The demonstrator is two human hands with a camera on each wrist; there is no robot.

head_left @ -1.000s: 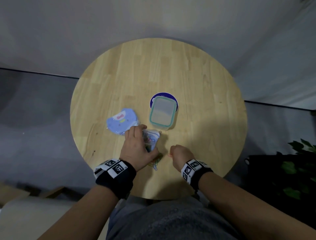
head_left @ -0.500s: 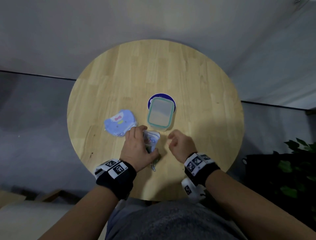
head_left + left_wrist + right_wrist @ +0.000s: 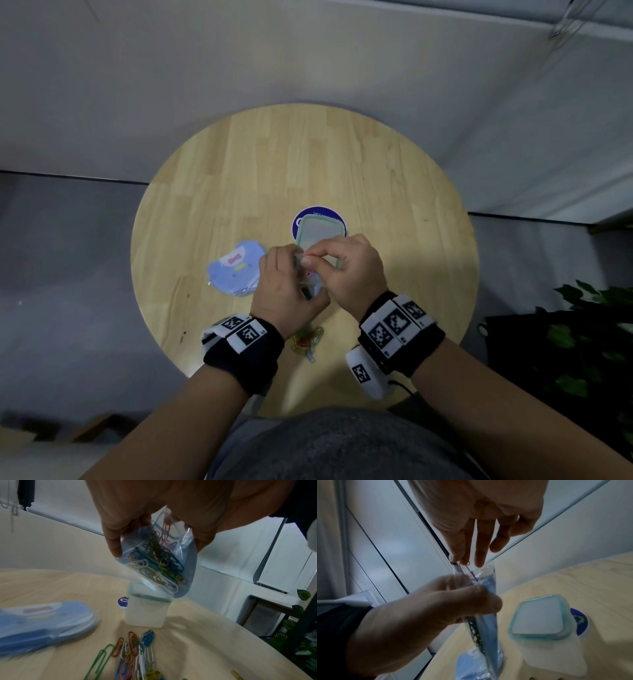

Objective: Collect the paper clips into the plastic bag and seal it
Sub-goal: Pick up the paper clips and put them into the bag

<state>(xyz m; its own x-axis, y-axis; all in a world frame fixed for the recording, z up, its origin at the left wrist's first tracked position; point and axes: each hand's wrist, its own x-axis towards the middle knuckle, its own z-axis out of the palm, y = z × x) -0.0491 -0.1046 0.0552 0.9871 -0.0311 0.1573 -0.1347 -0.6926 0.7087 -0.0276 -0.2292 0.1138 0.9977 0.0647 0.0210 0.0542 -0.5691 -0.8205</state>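
1. Clear, blue-tinted plastic zip bag (image 3: pixel 159 562), small, held up off the round pale wooden table (image 3: pixel 239 178), above its near middle. A strip runs across it near the top edge; the film is crumpled and glossy.
2. Inside the bag: a tangle of coloured wire paper clips (image 3: pixel 154 561) in green, white, yellow, pink and dark blue, settled toward the lower end.
3. Left hand (image 3: pixel 287 291) grips the bag, fingers curled round one side and thumb on the other; the bag hangs tilted from that grasp.
4. Right hand (image 3: pixel 481 524) is at the bag's mouth, thumb and forefinger pinching a pink paper clip (image 3: pixel 468 572), which stands partly inside the opening. The other fingers are stretched out loosely.
5. Loose pile of coloured paper clips (image 3: pixel 133 657) lies on the table near the front edge, below the left wrist: green, orange, blue, white, yellow, pink. Some overlap; a single yellow one (image 3: pixel 236 674) lies apart to the right.
6. Translucent rectangular plastic box with a teal-rimmed lid (image 3: pixel 541 616) stands just beyond the hands, lid on, resting partly over a round dark blue sticker (image 3: pixel 320 214).
7. Flat pale blue packet with pink and yellow marks (image 3: pixel 236 270) lies left of the hands.
8. Black wristbands with square printed markers on both wrists.
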